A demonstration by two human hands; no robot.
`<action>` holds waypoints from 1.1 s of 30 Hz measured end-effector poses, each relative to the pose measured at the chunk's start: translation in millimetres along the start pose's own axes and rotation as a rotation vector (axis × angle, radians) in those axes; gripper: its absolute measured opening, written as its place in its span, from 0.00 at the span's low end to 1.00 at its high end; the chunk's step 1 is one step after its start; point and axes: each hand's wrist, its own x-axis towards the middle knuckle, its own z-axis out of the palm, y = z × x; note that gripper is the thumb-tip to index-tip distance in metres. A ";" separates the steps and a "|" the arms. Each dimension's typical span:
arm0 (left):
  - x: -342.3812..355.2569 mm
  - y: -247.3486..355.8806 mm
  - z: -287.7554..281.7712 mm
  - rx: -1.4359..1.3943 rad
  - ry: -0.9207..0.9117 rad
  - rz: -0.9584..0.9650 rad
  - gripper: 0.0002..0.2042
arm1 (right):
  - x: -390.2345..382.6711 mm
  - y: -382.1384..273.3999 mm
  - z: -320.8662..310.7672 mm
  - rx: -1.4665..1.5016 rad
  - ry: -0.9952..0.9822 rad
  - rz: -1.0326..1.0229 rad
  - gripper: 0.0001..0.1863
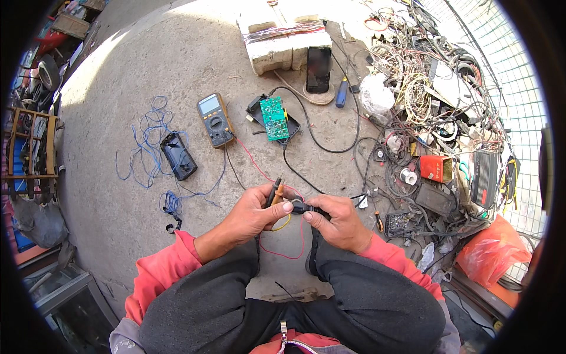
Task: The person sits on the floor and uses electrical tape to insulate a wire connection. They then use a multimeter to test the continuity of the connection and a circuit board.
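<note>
My left hand (pixel 253 209) is closed around two multimeter probes, a black probe (pixel 272 192) and an orange-brown probe (pixel 278 194), with their tips pointing up and away. In my right hand (pixel 342 221) is a black cable connector (pixel 302 207), pinched between thumb and fingers. My left thumb touches its near end; the exact contact is hidden. A short yellow wire (pixel 284 224) loops under my left fingers. Farther off lies a yellow-framed multimeter (pixel 216 121), joined to a red lead (pixel 254 159). Beside it, a green circuit board (pixel 275 118) rests on an open black case.
A black plastic shell (pixel 178 156) and tangled blue wire (pixel 141 150) lie left. Ahead are a phone (pixel 318 69) propped against a wrapped block (pixel 277 56) and a blue screwdriver (pixel 341 93). A heap of cables (pixel 413 82) and a red plastic bag (pixel 492 251) fill the right.
</note>
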 end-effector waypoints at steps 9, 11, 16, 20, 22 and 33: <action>0.1 0.0 0.1 0.011 -0.011 0.017 0.14 | -0.1 -0.1 -1.0 -0.010 -0.022 0.002 0.12; 0.0 -0.4 -0.2 0.021 -0.007 0.018 0.15 | 0.1 -0.8 -1.1 -0.013 -0.025 0.006 0.12; -0.6 0.1 0.3 0.035 0.001 0.017 0.14 | -0.6 1.6 0.1 0.000 -0.016 -0.005 0.12; -0.7 1.1 1.9 0.044 0.006 0.021 0.14 | -1.1 3.1 0.8 -0.007 -0.006 -0.018 0.12; -0.6 1.4 2.3 0.048 0.008 0.024 0.14 | -1.2 3.5 1.1 -0.007 -0.003 -0.019 0.12; -0.7 2.5 2.5 0.057 0.002 0.020 0.14 | -1.7 4.6 1.5 -0.002 -0.001 -0.027 0.12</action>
